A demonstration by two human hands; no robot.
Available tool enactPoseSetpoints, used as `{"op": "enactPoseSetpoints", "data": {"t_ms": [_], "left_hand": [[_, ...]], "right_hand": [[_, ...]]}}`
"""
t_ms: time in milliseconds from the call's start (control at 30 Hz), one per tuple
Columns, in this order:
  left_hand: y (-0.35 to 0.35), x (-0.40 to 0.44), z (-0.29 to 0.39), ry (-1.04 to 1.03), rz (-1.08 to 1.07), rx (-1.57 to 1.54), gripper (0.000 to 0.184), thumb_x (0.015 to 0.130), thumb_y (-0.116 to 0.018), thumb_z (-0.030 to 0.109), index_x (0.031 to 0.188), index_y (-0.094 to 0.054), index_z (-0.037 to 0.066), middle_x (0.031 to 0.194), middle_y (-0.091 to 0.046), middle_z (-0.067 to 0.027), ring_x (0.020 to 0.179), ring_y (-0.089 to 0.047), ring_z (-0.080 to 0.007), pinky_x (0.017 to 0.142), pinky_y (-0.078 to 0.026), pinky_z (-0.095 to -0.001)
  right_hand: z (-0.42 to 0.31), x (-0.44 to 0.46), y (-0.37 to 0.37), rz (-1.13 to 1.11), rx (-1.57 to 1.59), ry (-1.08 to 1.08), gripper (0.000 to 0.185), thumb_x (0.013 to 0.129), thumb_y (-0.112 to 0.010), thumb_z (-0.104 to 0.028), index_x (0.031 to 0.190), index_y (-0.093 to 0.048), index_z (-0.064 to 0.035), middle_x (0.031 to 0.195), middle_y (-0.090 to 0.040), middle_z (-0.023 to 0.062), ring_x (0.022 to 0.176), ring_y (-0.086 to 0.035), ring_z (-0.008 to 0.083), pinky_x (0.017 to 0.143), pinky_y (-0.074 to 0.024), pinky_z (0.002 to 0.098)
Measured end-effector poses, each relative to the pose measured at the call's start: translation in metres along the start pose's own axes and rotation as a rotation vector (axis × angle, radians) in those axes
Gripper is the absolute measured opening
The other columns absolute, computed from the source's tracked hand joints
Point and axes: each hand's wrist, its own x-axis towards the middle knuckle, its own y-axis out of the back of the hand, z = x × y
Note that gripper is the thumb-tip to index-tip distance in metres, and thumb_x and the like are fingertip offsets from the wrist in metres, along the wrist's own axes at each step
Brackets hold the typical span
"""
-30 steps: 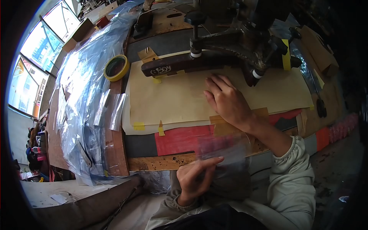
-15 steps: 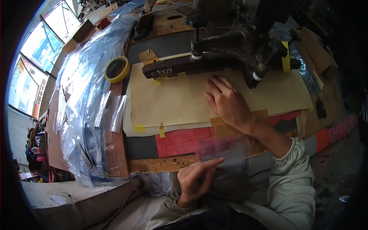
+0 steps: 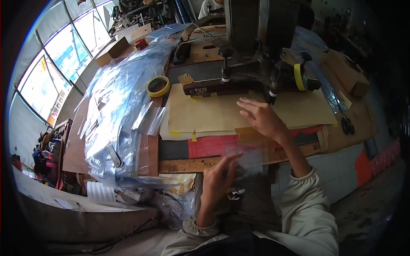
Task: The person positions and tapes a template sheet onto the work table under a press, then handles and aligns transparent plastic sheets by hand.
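Observation:
My right hand (image 3: 261, 117) is open, fingers stretched out together over the tan paper sheet (image 3: 209, 117), just below the dark clamped bar (image 3: 218, 87). I cannot tell whether it touches the paper. My left hand (image 3: 217, 181) is raised in front of the table's near edge, index finger extended and thumb side apart. Beside its fingertips hangs a clear plastic film (image 3: 250, 164); contact with it is unclear. Brown tape (image 3: 252, 135) lies across the paper's near edge, close to my right wrist. A red strip (image 3: 209, 146) shows below the paper.
A yellow tape roll (image 3: 158, 86) lies left of the paper, and another tape roll (image 3: 300, 77) hangs at the bar's right end. Clear plastic sheets (image 3: 115, 113) cover the table's left side. Scissors (image 3: 347, 124) and a cardboard box (image 3: 345, 73) are at right. Another person (image 3: 210, 7) is behind.
The view has tilted up and drawn back, showing more of the room and another person. My right hand has lifted slightly with fingers straighter. My left hand has turned more upright, fingers more spread.

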Motion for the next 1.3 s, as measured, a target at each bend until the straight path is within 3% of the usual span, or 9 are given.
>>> {"op": "enactPoseSetpoints", "data": {"t_ms": [100,300,367,467,500,600,1000,1200,1300], "left_hand": [[0.0,0.0,-0.003,0.02,-0.015,-0.108,0.024,0.088,-0.059,0.01,0.112,-0.062,0.012,0.071,-0.066,-0.0098,0.057,-0.065,-0.02,0.053,-0.047,-0.0294],[-0.002,0.001,-0.002,-0.031,0.053,-0.056,0.017,0.085,-0.058,0.009,0.102,-0.061,0.008,0.074,-0.066,-0.0111,0.06,-0.066,-0.0216,0.056,-0.047,-0.0298],[-0.001,0.0,0.007,0.041,0.035,0.019,0.015,0.083,-0.057,0.007,0.097,-0.061,0.005,0.081,-0.068,-0.0102,0.065,-0.067,-0.0173,0.059,-0.048,-0.0278],[-0.011,0.002,-0.004,-0.066,0.151,0.011,0.012,0.081,-0.057,0.007,0.092,-0.06,0.004,0.08,-0.067,-0.0095,0.064,-0.066,-0.0207,0.057,-0.047,-0.0291],[-0.017,0.003,-0.007,-0.143,0.238,0.013,0.009,0.081,-0.057,0.008,0.089,-0.057,0.008,0.064,-0.06,-0.0096,0.052,-0.061,-0.026,0.049,-0.044,-0.0343],[-0.028,0.002,-0.012,-0.165,0.318,0.021,0.007,0.08,-0.057,0.008,0.087,-0.057,0.008,0.062,-0.06,-0.0092,0.052,-0.061,-0.0256,0.049,-0.045,-0.0343],[-0.027,-0.001,-0.011,-0.094,0.272,0.077,0.006,0.081,-0.056,0.007,0.087,-0.058,0.007,0.069,-0.065,-0.009,0.059,-0.066,-0.0246,0.054,-0.049,-0.033],[-0.027,-0.001,-0.009,-0.093,0.275,0.052,0.005,0.081,-0.056,0.007,0.087,-0.058,0.007,0.066,-0.064,-0.0087,0.059,-0.066,-0.0243,0.054,-0.049,-0.0332],[-0.029,0.0,-0.01,-0.167,0.328,0.04,0.004,0.082,-0.057,0.008,0.086,-0.056,0.009,0.053,-0.054,-0.009,0.048,-0.059,-0.025,0.047,-0.044,-0.0352]], "right_hand": [[-0.058,-0.047,0.03,0.122,0.11,-0.121,0.028,0.089,-0.057,-0.015,0.113,-0.061,-0.0004,0.118,-0.059,0.0188,0.11,-0.057,0.0325,0.093,-0.0456,0.0393],[-0.11,-0.118,-0.01,0.364,-0.053,-0.215,0.026,0.089,-0.058,-0.016,0.111,-0.062,-0.0015,0.118,-0.06,0.0155,0.117,-0.052,0.0322,0.098,-0.041,0.042],[-0.107,-0.127,-0.015,0.374,-0.017,-0.202,0.026,0.089,-0.058,-0.015,0.111,-0.062,-0.0018,0.118,-0.06,0.0152,0.118,-0.052,0.0319,0.099,-0.0397,0.0417],[-0.093,-0.118,-0.019,0.421,0.004,-0.154,0.025,0.089,-0.057,-0.014,0.111,-0.062,-0.002,0.118,-0.06,0.015,0.118,-0.052,0.0318,0.1,-0.0389,0.0416],[-0.092,-0.123,-0.021,0.416,0.011,-0.158,0.024,0.089,-0.057,-0.013,0.11,-0.062,-0.0021,0.118,-0.06,0.015,0.118,-0.052,0.0318,0.1,-0.0388,0.0416],[-0.092,-0.125,-0.025,0.42,-0.018,-0.153,0.023,0.088,-0.057,-0.011,0.109,-0.063,-0.0021,0.118,-0.06,0.0149,0.117,-0.053,0.0314,0.1,-0.0393,0.0412],[-0.092,-0.126,-0.027,0.412,-0.05,-0.153,0.024,0.087,-0.057,-0.009,0.109,-0.063,-0.0023,0.117,-0.061,0.0139,0.115,-0.054,0.0306,0.099,-0.0403,0.0408],[-0.091,-0.126,-0.028,0.416,-0.05,-0.153,0.024,0.087,-0.056,-0.009,0.11,-0.063,-0.0029,0.118,-0.06,0.0137,0.116,-0.053,0.0305,0.099,-0.0401,0.0406],[-0.091,-0.127,-0.029,0.414,-0.063,-0.156,0.024,0.087,-0.056,-0.008,0.11,-0.063,-0.0031,0.118,-0.06,0.0139,0.116,-0.053,0.0308,0.099,-0.0399,0.0406]]}}
